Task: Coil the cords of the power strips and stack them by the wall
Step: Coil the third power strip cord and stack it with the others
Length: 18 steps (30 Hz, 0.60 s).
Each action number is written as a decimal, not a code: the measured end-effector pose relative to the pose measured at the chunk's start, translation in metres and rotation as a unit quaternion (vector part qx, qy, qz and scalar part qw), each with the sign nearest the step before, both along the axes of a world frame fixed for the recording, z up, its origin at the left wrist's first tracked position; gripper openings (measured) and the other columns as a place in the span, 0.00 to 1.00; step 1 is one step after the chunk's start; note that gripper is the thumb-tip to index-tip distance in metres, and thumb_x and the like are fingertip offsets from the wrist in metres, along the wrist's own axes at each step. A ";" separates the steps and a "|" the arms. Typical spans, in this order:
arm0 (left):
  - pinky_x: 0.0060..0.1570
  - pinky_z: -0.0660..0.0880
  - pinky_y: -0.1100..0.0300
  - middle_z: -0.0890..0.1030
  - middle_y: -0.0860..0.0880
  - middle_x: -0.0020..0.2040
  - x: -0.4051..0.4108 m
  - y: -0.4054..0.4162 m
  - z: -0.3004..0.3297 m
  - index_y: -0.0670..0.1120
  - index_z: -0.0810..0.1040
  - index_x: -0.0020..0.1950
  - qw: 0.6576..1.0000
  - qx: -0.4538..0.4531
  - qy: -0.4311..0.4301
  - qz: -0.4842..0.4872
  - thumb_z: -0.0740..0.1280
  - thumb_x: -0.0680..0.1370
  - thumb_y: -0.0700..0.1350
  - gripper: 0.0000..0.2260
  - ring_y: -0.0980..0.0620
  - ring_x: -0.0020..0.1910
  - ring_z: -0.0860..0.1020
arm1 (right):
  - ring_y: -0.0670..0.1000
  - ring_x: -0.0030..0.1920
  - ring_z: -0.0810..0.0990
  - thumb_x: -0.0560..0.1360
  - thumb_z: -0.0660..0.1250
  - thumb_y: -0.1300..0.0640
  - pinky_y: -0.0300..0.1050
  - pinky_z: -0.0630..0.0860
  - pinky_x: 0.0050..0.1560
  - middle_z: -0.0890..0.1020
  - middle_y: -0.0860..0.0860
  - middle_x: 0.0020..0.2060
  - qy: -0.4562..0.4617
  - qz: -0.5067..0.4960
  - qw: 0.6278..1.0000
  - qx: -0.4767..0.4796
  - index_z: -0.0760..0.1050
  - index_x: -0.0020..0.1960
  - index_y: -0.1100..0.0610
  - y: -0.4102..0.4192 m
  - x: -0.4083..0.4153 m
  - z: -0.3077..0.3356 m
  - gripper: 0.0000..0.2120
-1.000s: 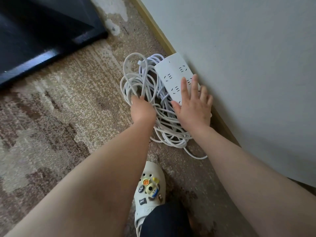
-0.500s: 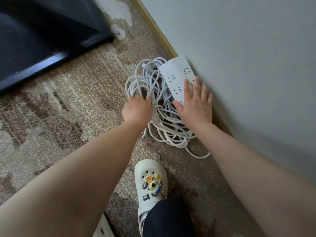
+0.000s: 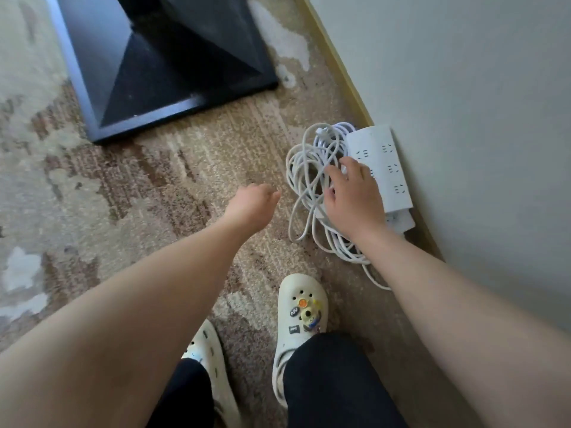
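Single head view, steeply down, close over carpet (image 3: 154,186) beside wall (image 3: 463,103).

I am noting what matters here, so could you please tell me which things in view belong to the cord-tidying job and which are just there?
Part of the job:
- top power strip by the wall
- lower power strip
- white cords

Just there:
- black stand base
- carpet
- cream clogs

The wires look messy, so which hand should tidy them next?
Probably the right hand: it already rests on the white cords beside the power strip. The left hand hangs over bare carpet, touching nothing.
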<state>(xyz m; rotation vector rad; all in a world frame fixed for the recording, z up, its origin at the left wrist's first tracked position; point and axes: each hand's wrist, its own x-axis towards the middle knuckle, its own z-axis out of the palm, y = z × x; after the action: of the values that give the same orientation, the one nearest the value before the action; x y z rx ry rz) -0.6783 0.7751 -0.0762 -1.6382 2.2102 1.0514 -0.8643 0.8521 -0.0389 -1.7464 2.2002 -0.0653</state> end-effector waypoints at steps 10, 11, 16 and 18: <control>0.55 0.75 0.50 0.82 0.41 0.55 0.263 0.069 0.105 0.44 0.81 0.55 0.976 -0.075 -0.077 0.188 0.60 0.80 0.47 0.12 0.41 0.56 0.78 | 0.58 0.62 0.72 0.78 0.62 0.60 0.56 0.75 0.58 0.72 0.56 0.66 -0.107 0.297 0.948 -0.037 0.74 0.66 0.57 -0.025 0.246 0.085 0.17; 0.55 0.75 0.50 0.81 0.41 0.56 0.293 0.081 0.114 0.44 0.81 0.56 0.970 -0.079 -0.082 0.216 0.60 0.80 0.46 0.12 0.41 0.56 0.77 | 0.58 0.62 0.72 0.79 0.61 0.59 0.55 0.75 0.58 0.71 0.56 0.66 -0.103 0.321 0.941 -0.032 0.73 0.67 0.56 -0.024 0.274 0.091 0.17; 0.57 0.74 0.47 0.79 0.40 0.59 0.433 0.145 0.117 0.45 0.79 0.59 0.922 -0.049 -0.103 0.370 0.58 0.79 0.45 0.13 0.39 0.58 0.76 | 0.58 0.65 0.71 0.79 0.60 0.58 0.56 0.74 0.58 0.69 0.55 0.69 -0.094 0.422 0.902 0.000 0.70 0.70 0.54 -0.004 0.411 0.093 0.19; 0.59 0.73 0.47 0.77 0.39 0.61 0.480 0.166 0.094 0.43 0.77 0.62 0.898 -0.023 -0.110 0.426 0.59 0.80 0.45 0.14 0.38 0.61 0.75 | 0.58 0.65 0.70 0.80 0.60 0.58 0.55 0.74 0.57 0.69 0.55 0.68 -0.086 0.466 0.880 0.026 0.67 0.72 0.52 0.005 0.465 0.075 0.21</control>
<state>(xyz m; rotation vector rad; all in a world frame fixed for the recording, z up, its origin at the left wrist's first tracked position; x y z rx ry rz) -0.1986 0.9408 0.0173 -2.6802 1.3519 0.8834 -0.3994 0.8576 0.0359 -2.4458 1.0420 0.0658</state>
